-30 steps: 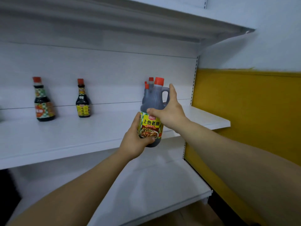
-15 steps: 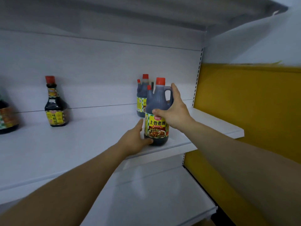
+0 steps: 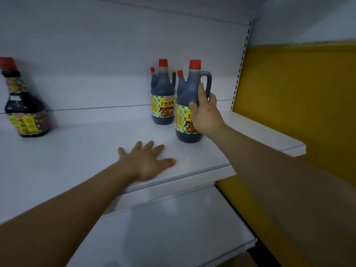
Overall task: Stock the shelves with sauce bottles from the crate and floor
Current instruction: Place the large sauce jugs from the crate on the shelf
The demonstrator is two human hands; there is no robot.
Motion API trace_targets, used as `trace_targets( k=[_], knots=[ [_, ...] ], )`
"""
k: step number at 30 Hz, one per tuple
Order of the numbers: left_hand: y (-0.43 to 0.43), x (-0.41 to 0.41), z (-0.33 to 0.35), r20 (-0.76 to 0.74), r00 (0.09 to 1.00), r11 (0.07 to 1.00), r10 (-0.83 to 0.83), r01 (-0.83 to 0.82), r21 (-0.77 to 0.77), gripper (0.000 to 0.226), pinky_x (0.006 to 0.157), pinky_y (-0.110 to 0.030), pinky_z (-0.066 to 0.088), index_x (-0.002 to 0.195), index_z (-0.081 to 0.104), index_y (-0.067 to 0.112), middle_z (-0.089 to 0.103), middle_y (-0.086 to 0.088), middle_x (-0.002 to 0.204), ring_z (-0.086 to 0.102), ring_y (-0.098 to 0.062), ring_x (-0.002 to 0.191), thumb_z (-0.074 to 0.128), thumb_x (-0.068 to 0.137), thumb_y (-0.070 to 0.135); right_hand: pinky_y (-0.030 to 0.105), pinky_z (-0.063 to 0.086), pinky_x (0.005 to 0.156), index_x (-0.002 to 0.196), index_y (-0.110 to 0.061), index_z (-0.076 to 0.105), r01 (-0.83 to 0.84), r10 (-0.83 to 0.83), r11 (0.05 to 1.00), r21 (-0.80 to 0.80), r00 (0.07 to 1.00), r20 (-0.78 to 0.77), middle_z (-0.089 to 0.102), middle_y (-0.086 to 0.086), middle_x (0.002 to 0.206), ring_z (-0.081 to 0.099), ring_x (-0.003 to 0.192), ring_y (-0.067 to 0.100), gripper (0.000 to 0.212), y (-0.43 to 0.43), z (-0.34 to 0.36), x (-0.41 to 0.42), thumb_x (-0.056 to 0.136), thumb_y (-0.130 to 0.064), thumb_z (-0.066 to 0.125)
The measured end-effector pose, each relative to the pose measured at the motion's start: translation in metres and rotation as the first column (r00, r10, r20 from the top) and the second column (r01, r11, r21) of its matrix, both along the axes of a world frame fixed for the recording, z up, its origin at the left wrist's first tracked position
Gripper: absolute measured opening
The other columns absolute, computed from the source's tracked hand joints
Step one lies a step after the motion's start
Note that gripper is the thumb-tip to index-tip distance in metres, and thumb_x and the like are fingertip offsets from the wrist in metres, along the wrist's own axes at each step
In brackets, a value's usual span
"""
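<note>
While the right hand (image 3: 206, 114) grips its shoulder, the front sauce bottle (image 3: 183, 93) stands on the shelf (image 3: 86, 151), near a second sauce bottle (image 3: 162, 99); small bottle (image 3: 25, 110) far left. Idle left hand (image 3: 148, 162): flat on shelf, fingers spread. No crate or floor shows; remainder unknown.

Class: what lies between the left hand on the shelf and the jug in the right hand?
Only bare shelf, in the head view; the left hand lies clear of the jug.

White shelving (image 3: 77, 160) stands beside a wall (image 3: 298, 93) painted yellow below, white above.
</note>
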State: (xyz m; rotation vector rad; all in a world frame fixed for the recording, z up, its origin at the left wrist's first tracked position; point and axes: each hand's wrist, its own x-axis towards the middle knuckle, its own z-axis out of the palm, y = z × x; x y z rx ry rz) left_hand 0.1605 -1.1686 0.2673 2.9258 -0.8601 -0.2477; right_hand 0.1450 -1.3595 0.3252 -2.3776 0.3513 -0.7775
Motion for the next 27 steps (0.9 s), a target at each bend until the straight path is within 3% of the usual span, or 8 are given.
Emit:
trace_targets(
  k=[3, 5, 12, 14, 17, 19, 21, 27],
  knots=[
    [0.000, 0.001, -0.001, 0.009, 1.000, 1.000, -0.003, 0.003, 0.010, 0.078, 0.113, -0.063, -0.001, 0.149, 0.006, 0.043, -0.003, 0.010, 0.161, -0.004, -0.021, 0.148, 0.018, 0.082, 0.079, 0.045, 0.039, 0.109, 0.153, -0.032, -0.009, 0.043, -0.043, 0.999, -0.023, 0.999, -0.029, 0.003, 0.008, 0.159, 0.036, 0.137, 0.033, 0.066, -0.007, -0.004, 0.020, 0.103, -0.034, 0.035],
    [-0.001, 0.002, -0.002, 0.007, 1.000, 1.000, -0.003, 0.003, 0.010, 0.078, 0.113, -0.062, -0.001, 0.149, 0.006, 0.044, -0.003, 0.011, 0.160, -0.004, -0.020, 0.148, 0.018, 0.081, 0.079, 0.049, 0.041, 0.107, 0.152, -0.031, -0.010, 0.043, -0.044, 0.998, -0.046, 0.998, -0.036, 0.007, 0.010, 0.158, 0.038, 0.136, 0.035, 0.078, -0.012, -0.009, 0.031, 0.099, -0.039, 0.046],
    [-0.002, 0.004, -0.003, -0.005, 1.000, 1.000, 0.001, -0.001, -0.005, 0.078, 0.115, -0.060, -0.002, 0.148, 0.006, 0.046, -0.003, 0.014, 0.160, -0.004, -0.018, 0.148, 0.020, 0.080, 0.081, 0.046, 0.039, 0.107, 0.154, -0.030, -0.006, 0.011, -0.011, 1.000, 0.003, 1.000, 0.014, 0.017, 0.010, 0.156, 0.038, 0.137, 0.034, 0.089, -0.034, -0.013, 0.064, 0.094, -0.029, 0.060],
    [-0.002, 0.004, 0.001, -0.016, 1.000, 1.000, 0.002, -0.002, -0.001, 0.078, 0.115, -0.058, 0.003, 0.147, 0.010, 0.046, 0.002, 0.014, 0.160, 0.001, -0.019, 0.148, 0.023, 0.078, 0.081, 0.047, 0.038, 0.108, 0.154, -0.030, -0.004, -0.009, 0.008, 1.000, 0.026, 1.000, 0.019, 0.018, 0.009, 0.156, 0.037, 0.138, 0.033, 0.089, -0.038, -0.014, 0.073, 0.094, -0.028, 0.061],
    [-0.007, 0.016, 0.013, -0.014, 0.999, 0.999, 0.039, -0.039, -0.028, 0.074, 0.113, -0.052, 0.020, 0.140, 0.030, 0.046, 0.025, 0.011, 0.154, 0.022, -0.023, 0.141, 0.033, 0.076, 0.082, 0.048, 0.039, 0.107, 0.154, -0.031, -0.002, -0.032, 0.030, 0.998, 0.053, 0.999, 0.040, 0.019, 0.009, 0.154, 0.038, 0.137, 0.033, 0.090, -0.045, -0.014, 0.086, 0.092, -0.026, 0.063],
    [-0.015, 0.032, 0.020, -0.014, 0.997, 0.988, 0.075, -0.076, -0.138, 0.069, 0.108, -0.046, 0.033, 0.133, 0.042, 0.040, 0.040, 0.005, 0.144, 0.039, -0.024, 0.129, 0.044, 0.076, 0.078, 0.048, 0.039, 0.108, 0.154, -0.030, -0.001, -0.044, 0.041, 0.997, 0.057, 0.998, 0.049, 0.021, 0.009, 0.153, 0.038, 0.136, 0.033, 0.089, -0.050, -0.014, 0.095, 0.092, -0.025, 0.063],
    [-0.026, 0.051, 0.021, -0.069, 0.993, 0.947, 0.092, -0.109, -0.301, 0.069, 0.102, -0.041, 0.043, 0.136, 0.042, 0.034, 0.042, -0.001, 0.141, 0.049, -0.025, 0.120, 0.057, 0.078, 0.067, 0.048, 0.038, 0.108, 0.154, -0.031, -0.001, -0.052, 0.049, 0.997, 0.060, 0.998, 0.051, 0.022, 0.008, 0.152, 0.039, 0.136, 0.032, 0.089, -0.054, -0.015, 0.102, 0.092, -0.026, 0.063],
    [-0.067, 0.121, 0.019, -0.141, 0.980, 0.675, 0.139, -0.198, -0.711, 0.101, 0.106, -0.042, 0.038, 0.151, 0.008, 0.021, 0.028, -0.011, 0.149, 0.035, -0.030, 0.134, 0.076, 0.078, 0.028, 0.045, 0.038, 0.109, 0.154, -0.030, 0.000, -0.090, 0.084, 0.994, 0.066, 0.992, 0.089, 0.023, 0.009, 0.151, 0.038, 0.135, 0.031, 0.088, -0.071, -0.020, 0.125, 0.093, -0.024, 0.063]
  ],
)
